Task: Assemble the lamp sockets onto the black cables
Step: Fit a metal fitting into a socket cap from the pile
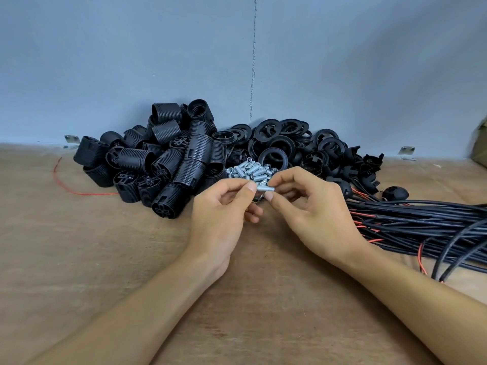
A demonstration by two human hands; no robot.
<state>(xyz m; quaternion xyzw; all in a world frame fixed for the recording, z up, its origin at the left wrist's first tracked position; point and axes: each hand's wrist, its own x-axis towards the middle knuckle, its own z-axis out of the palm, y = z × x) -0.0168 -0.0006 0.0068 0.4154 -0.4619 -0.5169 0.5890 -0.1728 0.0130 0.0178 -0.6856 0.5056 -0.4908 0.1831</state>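
A short silver threaded metal tube point(265, 188) was held level above the brown wooden table point(105, 259), near the middle of the scene. Its left end was pinched between the thumb and forefinger of the left hand point(224, 206), and its right end between the thumb and forefinger of the right hand point(311, 206). Both hands were thus clamped on the same piece, with their other fingers curled beneath. A small metal part was glimpsed just below the tube, against the left hand's fingers, but what it was could not be told.

Just beyond the hands a heap of similar silver threaded tubes point(250, 171) was seen lying on the table. At the far left a large pile of black ribbed plastic socket bodies point(163, 159) was stacked against the blue-grey wall point(131, 61), and to the right of it lay a pile of flat black plastic rings point(284, 143). Further right, black domed socket caps point(365, 167) were gathered — a couple of them right at the ends of the black cables point(421, 222). These cables were spread in a thick bundle over the right side of the table, with thin red wire ends showing among them.

A loose red wire point(92, 194) was seen curving on the table at the far left. A small metal bracket point(71, 139) was fixed where the table met the wall — and a second bracket point(407, 150) at the far right.
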